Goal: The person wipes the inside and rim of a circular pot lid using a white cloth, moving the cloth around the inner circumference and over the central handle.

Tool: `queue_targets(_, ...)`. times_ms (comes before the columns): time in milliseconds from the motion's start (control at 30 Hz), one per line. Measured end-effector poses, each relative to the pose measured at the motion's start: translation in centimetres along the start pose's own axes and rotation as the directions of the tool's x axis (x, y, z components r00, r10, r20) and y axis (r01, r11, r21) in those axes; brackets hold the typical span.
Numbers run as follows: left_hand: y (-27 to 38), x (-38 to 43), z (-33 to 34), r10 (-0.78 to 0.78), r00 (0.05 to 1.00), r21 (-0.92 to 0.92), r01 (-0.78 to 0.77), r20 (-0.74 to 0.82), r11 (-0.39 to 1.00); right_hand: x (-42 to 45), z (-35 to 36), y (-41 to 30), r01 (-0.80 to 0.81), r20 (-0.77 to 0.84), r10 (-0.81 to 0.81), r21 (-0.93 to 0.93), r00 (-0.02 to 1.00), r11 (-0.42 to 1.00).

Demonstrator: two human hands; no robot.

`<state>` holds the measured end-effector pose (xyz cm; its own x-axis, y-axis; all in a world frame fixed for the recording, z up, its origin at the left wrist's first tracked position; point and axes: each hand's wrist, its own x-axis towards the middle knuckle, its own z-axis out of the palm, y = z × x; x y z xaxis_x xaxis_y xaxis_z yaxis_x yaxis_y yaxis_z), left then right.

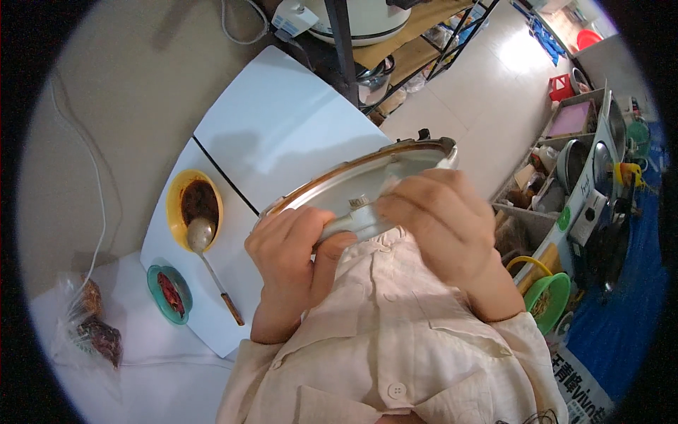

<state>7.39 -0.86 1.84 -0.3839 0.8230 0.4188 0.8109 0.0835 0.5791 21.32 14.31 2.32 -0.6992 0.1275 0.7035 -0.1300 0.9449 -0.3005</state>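
My left hand (296, 249) grips the near left rim of a round metal lid (365, 175), which looks like a pressure cooker lid with its inside turned up and a brown sealing ring. The lid is tilted close in front of my shirt. My right hand (439, 217), slightly blurred, is curled at the lid's near right edge; what its fingers hold is hard to tell. Left of the lid, a yellow bowl (175, 212) holds dark sauce and the head of a metal ladle (202, 233) with a wooden handle end. Nearer stands a green bowl (153, 286) with dried red peppers.
These bowls stand on a white folding table (233, 281). Plastic bags of dark food (100, 339) lie at the lower left. A black metal rack (341, 47) with a cooker (365, 21) stands beyond. At right are compartments with bowls, and a green basket (551, 302).
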Motion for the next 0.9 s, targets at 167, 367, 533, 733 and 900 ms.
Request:
queue_targets(167, 0.2, -0.1, 0.0, -0.004, 1.000, 0.014, 0.004, -0.001, 1.000, -0.1, -0.2, 0.0, -0.003, 0.004, 0.003, -0.018, 1.000, 1.000)
queue_targets(367, 0.2, 0.1, 0.0, -0.007, 0.999, 0.019, 0.006, 0.052, 1.000, 0.4, 0.6, -0.7, 0.061, -0.017, -0.060, 0.077, 0.998, 0.995)
queue_targets(533, 0.1, 0.0, 0.2, 0.032, 0.999, 0.017, -0.031, -0.035, 0.999, -0.3, -1.6, 1.1, -0.111, 0.029, 0.111, -0.013, 0.993, 0.994)
queue_targets(733, -0.4, 0.0, 0.2, -0.030, 0.998, -0.022, 0.029, -0.058, 0.999, -2.9, -2.1, 0.8, -0.435, -0.009, 0.746, 0.808, 0.666, 0.397)
queue_targets(900, -0.1, 0.4, -0.8, -0.193, 0.981, -0.140, 0.190, -0.007, 0.972, -3.3, -2.3, 1.3, -0.279, 0.225, 0.792, 0.958, 0.568, -0.072)
